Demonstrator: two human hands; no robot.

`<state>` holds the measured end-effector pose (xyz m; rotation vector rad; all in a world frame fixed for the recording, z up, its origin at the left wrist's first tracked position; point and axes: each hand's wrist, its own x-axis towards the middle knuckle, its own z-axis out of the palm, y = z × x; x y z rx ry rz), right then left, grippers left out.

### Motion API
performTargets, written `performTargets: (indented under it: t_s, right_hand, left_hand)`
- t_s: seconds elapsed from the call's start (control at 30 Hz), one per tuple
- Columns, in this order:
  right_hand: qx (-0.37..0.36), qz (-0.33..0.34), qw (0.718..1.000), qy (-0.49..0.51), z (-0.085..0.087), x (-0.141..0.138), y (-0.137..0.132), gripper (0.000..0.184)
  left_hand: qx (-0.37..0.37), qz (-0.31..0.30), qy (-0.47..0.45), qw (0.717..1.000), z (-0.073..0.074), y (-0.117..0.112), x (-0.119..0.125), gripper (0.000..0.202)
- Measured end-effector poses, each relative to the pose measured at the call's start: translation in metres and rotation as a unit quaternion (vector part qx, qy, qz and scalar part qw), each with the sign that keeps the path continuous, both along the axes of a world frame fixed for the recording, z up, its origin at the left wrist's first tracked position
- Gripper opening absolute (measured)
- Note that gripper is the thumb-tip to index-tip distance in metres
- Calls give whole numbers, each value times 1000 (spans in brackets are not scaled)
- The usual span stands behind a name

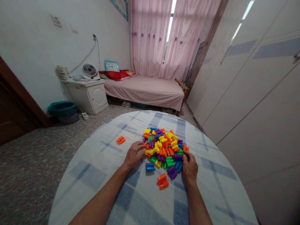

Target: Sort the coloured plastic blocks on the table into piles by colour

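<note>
A heap of small plastic building pieces (164, 151), each like short joined tubes, lies on the round table. They are orange, yellow, green, blue and purple. At the heap's left edge is my left hand (135, 153), its fingers bent and apart, with the tips against the yellow and orange pieces. My right hand (190, 165) rests along the right edge, fingertips beside an orange piece (186, 148) and loosely curved; I see nothing gripped in it. Apart from the heap lie an orange piece (121, 140) on the left, a blue piece (150, 167) and more orange pieces (162, 181) in front.
A blue-and-white checked cloth (93, 190) covers the table. Beyond it stand a bed (145, 89) with a pink sheet and a white cabinet (90, 97) carrying a fan (90, 71). A bin (63, 112) is on the floor at left; a tall wardrobe (246, 93) lines the right.
</note>
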<state>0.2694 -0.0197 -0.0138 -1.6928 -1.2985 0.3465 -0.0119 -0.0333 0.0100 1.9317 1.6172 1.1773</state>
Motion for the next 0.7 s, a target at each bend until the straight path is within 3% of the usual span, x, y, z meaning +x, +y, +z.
performTargets:
  t_s: [0.4, 0.53, 0.7]
  right_hand:
    - [-1, -3, 1000, -2, 4, -2, -2, 41]
    - [1, 2, 1000, -6, 5, -2, -2, 42]
    - [3, 4, 1000, 4, 4, -1, -2, 42]
  left_hand:
    - [-35, 81, -163, 983, -14, 7, -6, 17]
    - [21, 137, -148, 979, -9, 9, -13, 20]
    - [124, 225, -54, 965, -1, 10, -39, 22]
